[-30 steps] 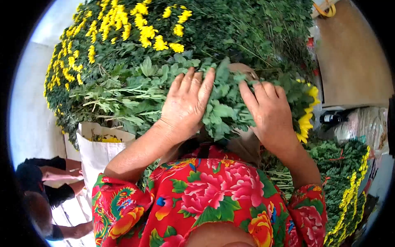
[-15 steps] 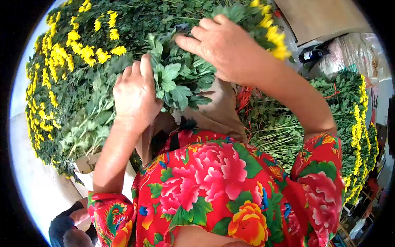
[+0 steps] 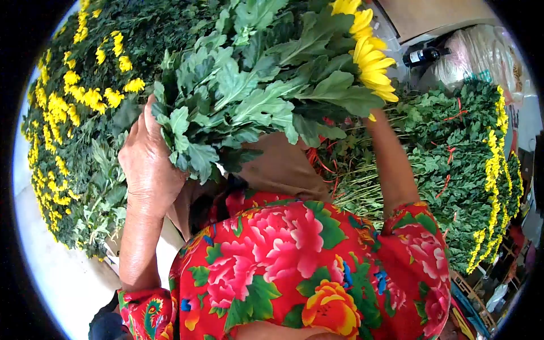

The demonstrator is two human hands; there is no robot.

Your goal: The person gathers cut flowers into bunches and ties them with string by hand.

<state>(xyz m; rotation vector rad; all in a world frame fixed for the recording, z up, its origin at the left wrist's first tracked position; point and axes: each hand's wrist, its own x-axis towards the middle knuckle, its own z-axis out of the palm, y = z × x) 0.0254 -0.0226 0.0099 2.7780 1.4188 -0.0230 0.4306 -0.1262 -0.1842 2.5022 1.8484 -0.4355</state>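
A leafy bunch of yellow chrysanthemums (image 3: 243, 96) lies across the space in front of me, raised toward the camera, its blooms (image 3: 371, 54) pointing right. My left hand (image 3: 148, 156) closes around its stem end at the left, fingers partly covered by leaves. My right forearm (image 3: 391, 153) reaches up to the flower end, where blooms and leaves hide my right hand. Behind and to the left spreads a large heap of yellow chrysanthemums (image 3: 79, 93) with dark green leaves.
On the right lie more chrysanthemum bunches (image 3: 453, 147) bound with red ties (image 3: 447, 184). A dark bottle (image 3: 422, 56) and clear plastic wrapping (image 3: 481, 59) sit at the upper right. Part of a person in dark clothing (image 3: 106, 324) shows at the lower left.
The chrysanthemum bunch has come up closer to the camera. My left hand moved left and down with its stem end; my right hand went from above the leaves to behind the bunch.
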